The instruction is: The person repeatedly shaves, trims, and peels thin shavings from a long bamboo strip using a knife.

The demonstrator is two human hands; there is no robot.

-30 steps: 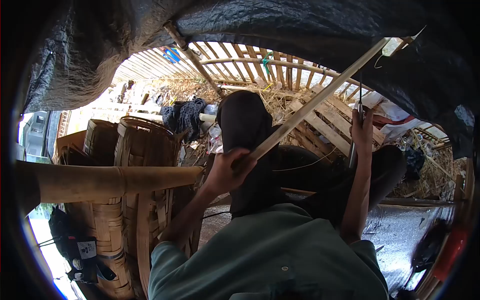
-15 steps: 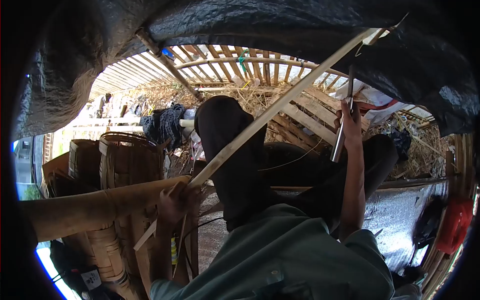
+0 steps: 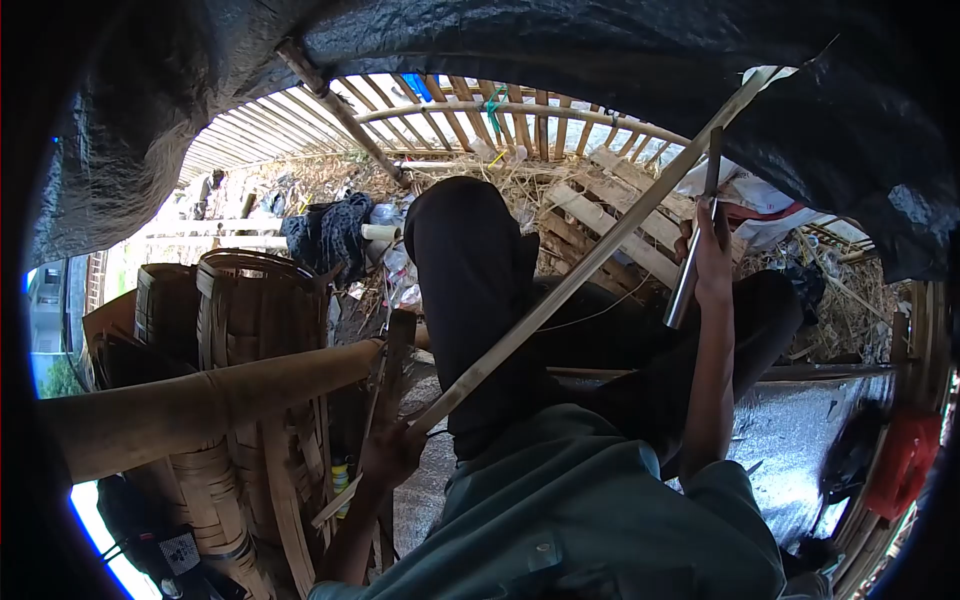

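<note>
My left hand [image 3: 392, 456] is closed around the lower part of a long pale bamboo strip [image 3: 585, 265]. The strip slants across my raised knee, up to the right, and a short end sticks out below the hand. In my right hand [image 3: 711, 255] is a knife with a shiny metal tube handle [image 3: 681, 293]. Its narrow dark blade [image 3: 714, 165] points upward, close beside the strip's upper part. Whether blade and strip touch, I cannot tell.
A thick bamboo pole [image 3: 210, 408] juts in from the left, before tall woven bamboo baskets [image 3: 262, 300]. Black plastic sheeting [image 3: 560, 50] hangs overhead. A slatted bamboo fence [image 3: 540, 125] and loose straw lie ahead. A red container [image 3: 903, 462] stands at right.
My left hand has moved down and right, towards my body, with the bamboo strip. My right hand and the knife have shifted slightly right. The view has also shifted a little.
</note>
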